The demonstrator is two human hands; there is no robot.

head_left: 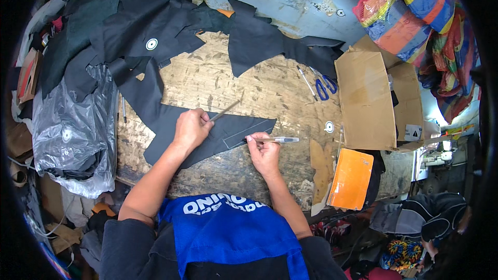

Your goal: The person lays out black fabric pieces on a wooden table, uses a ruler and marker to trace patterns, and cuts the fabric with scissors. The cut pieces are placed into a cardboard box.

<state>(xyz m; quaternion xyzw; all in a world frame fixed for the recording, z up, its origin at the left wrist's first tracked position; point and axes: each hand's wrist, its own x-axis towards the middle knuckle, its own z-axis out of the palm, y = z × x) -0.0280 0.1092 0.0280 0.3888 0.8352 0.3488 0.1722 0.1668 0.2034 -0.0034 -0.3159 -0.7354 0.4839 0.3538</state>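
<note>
A piece of black sheet material, like leather, lies on the worn wooden table in front of me. A long narrow shape is drawn on it in pale lines. My left hand is closed over the piece, gripping a thin brownish strip that points away to the right. My right hand pinches a pen with a light barrel, held nearly level. Its tip end is close to the right end of the drawn outline; I cannot tell whether it touches.
Black offcuts are heaped at the far left. A plastic bag sits on the left. Blue-handled scissors and another pen lie near an open cardboard box. An orange notebook rests at the right edge. A person is at lower right.
</note>
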